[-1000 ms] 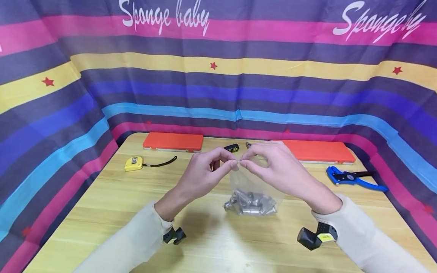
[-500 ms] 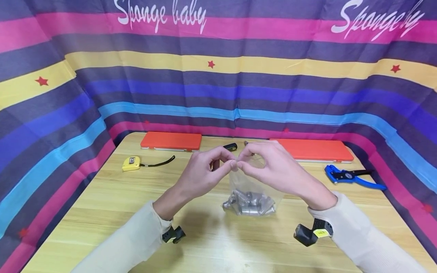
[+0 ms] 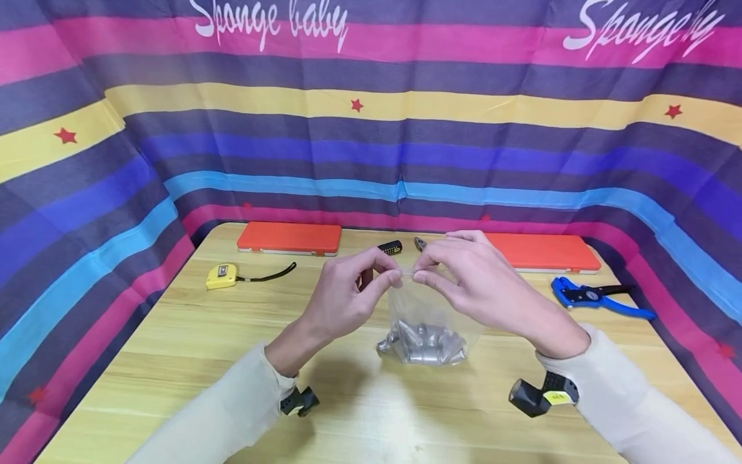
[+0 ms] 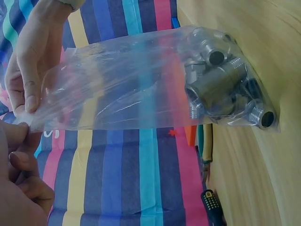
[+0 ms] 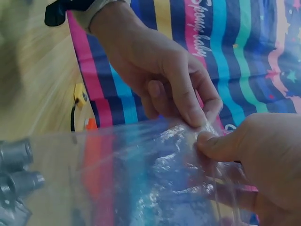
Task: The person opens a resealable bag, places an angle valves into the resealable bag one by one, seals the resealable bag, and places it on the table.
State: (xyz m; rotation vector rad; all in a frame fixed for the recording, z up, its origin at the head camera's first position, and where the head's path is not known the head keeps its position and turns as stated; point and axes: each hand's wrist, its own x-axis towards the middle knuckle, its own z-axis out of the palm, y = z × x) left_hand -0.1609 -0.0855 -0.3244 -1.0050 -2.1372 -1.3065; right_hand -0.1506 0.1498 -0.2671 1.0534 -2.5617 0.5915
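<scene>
A clear plastic bag (image 4: 122, 84) hangs between both hands, its bottom bulging with several metal pipe fittings (image 3: 426, 345). At its top edge, my left hand (image 3: 350, 290) pinches the plastic between thumb and forefinger. Close beside it, my right hand (image 3: 478, 283) pinches the same edge with thumb and index finger. In the right wrist view the thumb tips nearly meet on the crinkled mouth of the bag. The threaded fittings (image 4: 216, 87) gather at the bag's lower end, at or just above the table. Whether the bag's mouth is sealed I cannot tell.
On the wooden table (image 3: 191, 361) lie a yellow tape measure (image 3: 222, 276), two red cases (image 3: 290, 238) at the back, and blue-handled pliers (image 3: 599, 298) at right. A black-handled tool (image 3: 391, 247) lies behind the hands. A striped cloth (image 3: 371, 154) surrounds the table.
My right hand has slid slightly right along the bag's top edge, leaving a small gap between the fingertips. The left hand keeps its pinch. The head view has shifted a little.
</scene>
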